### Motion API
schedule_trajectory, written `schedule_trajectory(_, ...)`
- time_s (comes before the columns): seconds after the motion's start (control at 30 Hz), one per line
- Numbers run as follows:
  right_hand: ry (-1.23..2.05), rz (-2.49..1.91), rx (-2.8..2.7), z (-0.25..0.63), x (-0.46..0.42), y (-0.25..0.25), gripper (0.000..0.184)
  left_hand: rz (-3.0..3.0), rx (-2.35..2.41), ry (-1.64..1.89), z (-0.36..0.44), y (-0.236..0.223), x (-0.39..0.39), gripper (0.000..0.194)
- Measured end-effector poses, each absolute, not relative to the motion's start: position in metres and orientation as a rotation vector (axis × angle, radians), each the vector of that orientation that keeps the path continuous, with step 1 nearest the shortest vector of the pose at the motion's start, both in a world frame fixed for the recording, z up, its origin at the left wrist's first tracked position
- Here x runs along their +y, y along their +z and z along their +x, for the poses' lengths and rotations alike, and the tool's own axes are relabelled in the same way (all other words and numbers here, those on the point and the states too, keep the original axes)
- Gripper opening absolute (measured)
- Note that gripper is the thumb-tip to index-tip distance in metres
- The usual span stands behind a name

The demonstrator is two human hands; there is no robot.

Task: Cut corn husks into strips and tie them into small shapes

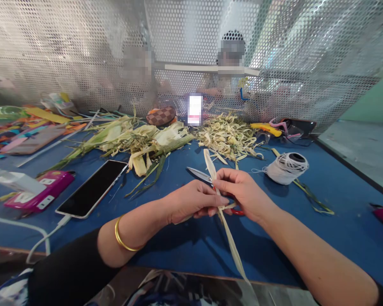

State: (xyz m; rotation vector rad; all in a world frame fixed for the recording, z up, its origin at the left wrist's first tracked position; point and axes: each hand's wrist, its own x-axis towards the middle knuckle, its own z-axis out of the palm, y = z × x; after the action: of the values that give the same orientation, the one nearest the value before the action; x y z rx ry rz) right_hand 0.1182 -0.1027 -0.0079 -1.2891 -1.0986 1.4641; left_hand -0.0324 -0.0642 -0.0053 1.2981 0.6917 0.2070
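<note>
Both L hand [199, 199] & R hand [241, 191] pinch the pale husk strip [231, 239] btwn them, tail to 5 o'clock, which could tear if pulled too hard or get nicked by nearby scissors [199, 174] pointing 10 o'clock.

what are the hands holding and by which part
Left hand and right hand pinch a pale strip partway along; whether the scissors are held is unclear.

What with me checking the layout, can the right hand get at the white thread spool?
Probably yes: the spool sits close by with only loose thread between, though the right hand holds a pale strip.
</note>
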Motion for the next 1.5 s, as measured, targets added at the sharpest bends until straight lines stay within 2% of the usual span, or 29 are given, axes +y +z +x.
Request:
schedule_trajectory(0.3, 1.142, -1.370, -1.283, 0.120, -0.099, -0.014, 0.027, 1.317, 0.670, 0.183, -0.034, -0.006, -0.064, 0.027)
schedule_trajectory(0.53, 1.047, -1.449, -1.833, 0.152, -0.096, 0.001, 0.036, 1.184, 0.793, 0.396, -0.032, -0.003, -0.058, 0.038)
schedule_trajectory(0.67, 1.042, -1.500, -1.911, 0.158, -0.097, 0.007, 0.025, 1.186, 0.825, 0.436, -0.033, -0.005, -0.055, 0.028)
schedule_trajectory(0.73, 0.809, -1.536, -1.937, 0.157, -0.097, 0.007, 0.022, 1.172, 0.825, 0.478, -0.033, -0.009, -0.054, 0.025)
schedule_trajectory(0.8, 0.381, -1.491, -1.972, 0.154, -0.098, 0.005, 0.021, 1.119, 0.805, 0.540, -0.033, -0.012, -0.053, 0.027)
schedule_trajectory(0.87, -0.070, -1.337, -2.054, 0.148, -0.101, 0.004, 0.018, 1.052, 0.785, 0.600, -0.033, -0.013, -0.051, 0.030)
schedule_trajectory(0.93, -0.361, -1.133, -2.222, 0.139, -0.106, 0.001, 0.018, 0.986, 0.756, 0.634, -0.033, -0.013, -0.049, 0.029)
schedule_trajectory(1.03, -0.536, -1.001, -2.499, 0.124, -0.112, -0.005, 0.026, 0.914, 0.698, 0.627, -0.033, -0.013, -0.047, 0.028)
schedule_trajectory(1.17, -0.764, -1.052, -2.573, 0.115, -0.112, -0.015, 0.027, 0.876, 0.690, 0.657, -0.031, -0.013, -0.047, 0.027)
schedule_trajectory(1.5, -0.781, -0.815, -2.502, 0.118, -0.114, -0.012, 0.032, 0.804, 0.716, 0.727, -0.031, -0.013, -0.052, 0.019)
